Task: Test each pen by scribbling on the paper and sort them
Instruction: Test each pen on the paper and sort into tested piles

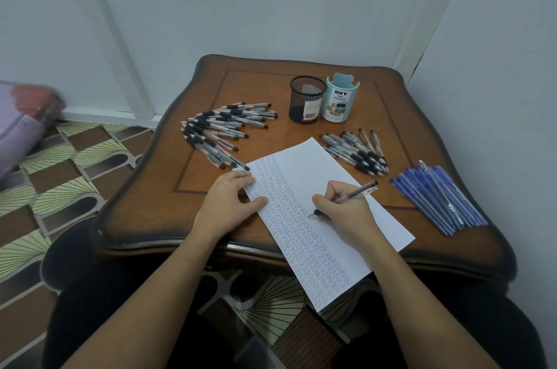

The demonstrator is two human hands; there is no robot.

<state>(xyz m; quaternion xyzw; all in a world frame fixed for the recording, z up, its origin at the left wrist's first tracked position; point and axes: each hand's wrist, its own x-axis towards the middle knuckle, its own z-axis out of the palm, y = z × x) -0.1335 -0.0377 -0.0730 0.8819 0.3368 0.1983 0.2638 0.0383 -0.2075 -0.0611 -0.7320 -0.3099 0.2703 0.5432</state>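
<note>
Your flat left hand pins the overhanging paper; lift it and the pen pinched in your right hand may drag the sheet.

One table, one sheet of paper, two cups, three heaps of pens.
The cups were one black mesh cup and one pale blue cup. Two heaps held clear pens, the left heap and the right heap; one was a blue heap. Each was too crowded to count. One lone pen was outside them.
</note>
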